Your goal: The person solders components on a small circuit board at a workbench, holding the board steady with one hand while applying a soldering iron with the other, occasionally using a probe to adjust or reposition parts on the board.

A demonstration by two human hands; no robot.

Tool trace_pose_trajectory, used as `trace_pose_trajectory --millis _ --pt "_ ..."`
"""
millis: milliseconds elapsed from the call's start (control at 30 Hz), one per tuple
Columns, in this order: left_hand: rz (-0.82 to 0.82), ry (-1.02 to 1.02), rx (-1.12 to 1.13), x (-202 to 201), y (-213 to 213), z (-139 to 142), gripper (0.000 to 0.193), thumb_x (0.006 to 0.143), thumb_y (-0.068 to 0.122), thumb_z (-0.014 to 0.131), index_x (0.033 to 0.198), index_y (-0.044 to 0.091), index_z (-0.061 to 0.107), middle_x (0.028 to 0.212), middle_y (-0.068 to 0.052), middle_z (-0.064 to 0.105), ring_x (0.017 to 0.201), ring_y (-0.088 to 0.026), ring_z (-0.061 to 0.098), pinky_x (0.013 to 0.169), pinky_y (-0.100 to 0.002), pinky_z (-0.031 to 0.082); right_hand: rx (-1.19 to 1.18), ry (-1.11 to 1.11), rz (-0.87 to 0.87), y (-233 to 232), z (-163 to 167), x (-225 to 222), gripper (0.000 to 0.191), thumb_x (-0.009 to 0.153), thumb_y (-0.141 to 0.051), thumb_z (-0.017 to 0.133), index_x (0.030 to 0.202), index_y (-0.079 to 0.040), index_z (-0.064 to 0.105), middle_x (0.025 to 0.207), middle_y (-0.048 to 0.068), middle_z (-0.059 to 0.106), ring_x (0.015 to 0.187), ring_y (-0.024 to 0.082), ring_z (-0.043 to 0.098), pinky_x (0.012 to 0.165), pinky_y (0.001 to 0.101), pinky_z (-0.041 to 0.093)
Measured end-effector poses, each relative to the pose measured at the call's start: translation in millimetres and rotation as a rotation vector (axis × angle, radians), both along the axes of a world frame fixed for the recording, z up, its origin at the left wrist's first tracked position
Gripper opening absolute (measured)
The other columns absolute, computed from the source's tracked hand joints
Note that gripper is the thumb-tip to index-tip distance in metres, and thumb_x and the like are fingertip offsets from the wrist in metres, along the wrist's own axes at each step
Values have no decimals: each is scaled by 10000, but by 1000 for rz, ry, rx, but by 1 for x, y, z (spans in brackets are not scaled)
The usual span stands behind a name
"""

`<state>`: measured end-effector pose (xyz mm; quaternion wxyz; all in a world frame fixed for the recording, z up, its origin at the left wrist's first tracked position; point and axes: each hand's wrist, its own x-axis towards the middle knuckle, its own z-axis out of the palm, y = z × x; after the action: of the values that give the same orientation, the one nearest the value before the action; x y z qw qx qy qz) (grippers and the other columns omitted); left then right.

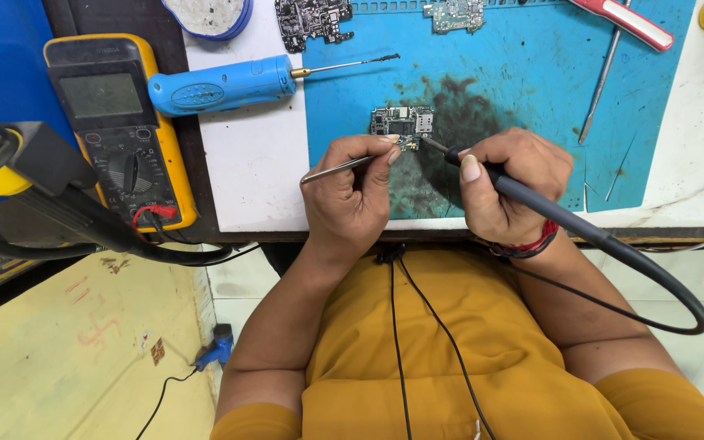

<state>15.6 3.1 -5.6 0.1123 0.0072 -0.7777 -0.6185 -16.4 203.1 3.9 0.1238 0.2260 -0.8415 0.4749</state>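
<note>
Hands grip tweezers (337, 169) and soldering iron (531, 200) over stained blue mat (523, 81) on white bench (254, 163).

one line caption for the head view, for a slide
Left hand pins a small circuit board with tweezers while right hand applies a soldering iron.

the person wears a mustard-yellow short-sleeved shirt (450, 358), the sleeves ending above the elbows and both forearms bare. a red and dark beaded bracelet (527, 247) circles the right wrist, up and to the right of the shirt's chest. two thin black cords (405, 342) run down the shirt front.
</note>
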Motion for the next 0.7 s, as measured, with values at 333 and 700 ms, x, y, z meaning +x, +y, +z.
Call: trace_pose_trajectory --millis 333,700 --pt "6 3 -3 1 0 0 99 1052 52 703 1110 32 626 1025 -68 745 798 -64 676 672 -209 552 6 -2 -1 -1 1 1 114 1013 -47 661 919 -24 602 844 121 692 639 239 651 617 316 505" --pt "7 8 -22 0 -1 1 100 1051 55 705 1111 31 628 1011 -66 746 792 -64 676 667 -211 549 11 1 3 -1 1 0 122 1020 -49 661 919 -24 597 845 117 692 641 238 650 615 317 499"
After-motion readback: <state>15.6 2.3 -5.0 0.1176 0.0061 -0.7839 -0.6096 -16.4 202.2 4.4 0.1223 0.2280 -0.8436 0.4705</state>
